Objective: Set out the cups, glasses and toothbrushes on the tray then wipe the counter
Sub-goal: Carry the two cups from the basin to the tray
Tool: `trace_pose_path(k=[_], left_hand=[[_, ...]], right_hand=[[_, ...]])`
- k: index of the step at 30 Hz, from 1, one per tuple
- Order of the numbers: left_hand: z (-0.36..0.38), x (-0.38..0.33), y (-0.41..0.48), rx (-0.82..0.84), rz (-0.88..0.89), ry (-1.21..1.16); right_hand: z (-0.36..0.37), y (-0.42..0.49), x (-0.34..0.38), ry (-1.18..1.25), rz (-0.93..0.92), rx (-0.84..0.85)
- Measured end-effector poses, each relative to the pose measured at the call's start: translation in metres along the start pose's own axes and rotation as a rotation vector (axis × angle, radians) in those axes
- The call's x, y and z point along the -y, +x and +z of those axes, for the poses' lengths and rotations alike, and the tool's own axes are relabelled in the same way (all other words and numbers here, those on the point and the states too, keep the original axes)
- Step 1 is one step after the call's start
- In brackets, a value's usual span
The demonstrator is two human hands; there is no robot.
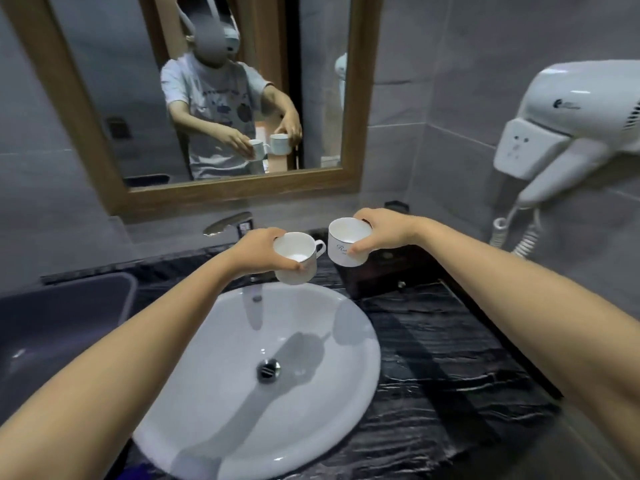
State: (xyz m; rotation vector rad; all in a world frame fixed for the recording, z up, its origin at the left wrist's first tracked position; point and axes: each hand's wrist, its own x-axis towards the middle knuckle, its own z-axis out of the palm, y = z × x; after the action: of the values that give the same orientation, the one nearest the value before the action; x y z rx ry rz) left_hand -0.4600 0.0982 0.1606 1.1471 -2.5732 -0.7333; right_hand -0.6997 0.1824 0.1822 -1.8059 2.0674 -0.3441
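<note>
both arms extended over the white sink [221, 427]. left hand [258, 247] holds a white cup [298, 259] in the air above the far rim of the sink; fingers [273, 233] wrap the far side of the rim, thumb on the near side. this cup's handle points right, toward the second cup, and its opening faces the camera, slightly tilted.

right hand [381, 230] holds a second white cup [346, 242], a little higher and to the right, over the counter [433, 358] edge behind the sink. fingers curl over the far rim, thumb presses the near wall. dark script lettering on its side, too small to read. the two cups sit just beside each other; cannot tell if handle and wall touch.

dark wooden tray or box [388, 271] sits on the black marbled counter directly under the right hand. chrome faucet [227, 223] behind the left hand. grey bin [69, 306] at left. wood-framed mirror [353, 98] reflects the person holding both cups. white hair dryer [571, 112] mounted on the right wall.
</note>
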Motion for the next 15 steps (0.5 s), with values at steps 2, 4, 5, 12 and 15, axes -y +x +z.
trace_pose_path(k=[2, 4, 5, 12, 15], left_hand=[[0.017, -0.015, 0.013, 0.009, 0.004, -0.007], [0.032, -0.026, 0.026, 0.021, 0.008, -0.010], [0.039, -0.030, 0.033, 0.026, 0.007, -0.019], [0.072, -0.042, 0.088, 0.072, 0.016, -0.014], [0.084, -0.043, 0.118, 0.101, 0.017, -0.015]], right_hand=[[-0.005, -0.007, -0.025, -0.008, 0.031, -0.002], [-0.008, -0.011, -0.047, 0.001, 0.056, -0.009], [-0.009, -0.012, -0.057, 0.012, 0.066, -0.017], [-0.002, -0.005, -0.112, 0.086, 0.110, -0.057], [0.001, 0.006, -0.132, 0.078, 0.151, -0.052]])
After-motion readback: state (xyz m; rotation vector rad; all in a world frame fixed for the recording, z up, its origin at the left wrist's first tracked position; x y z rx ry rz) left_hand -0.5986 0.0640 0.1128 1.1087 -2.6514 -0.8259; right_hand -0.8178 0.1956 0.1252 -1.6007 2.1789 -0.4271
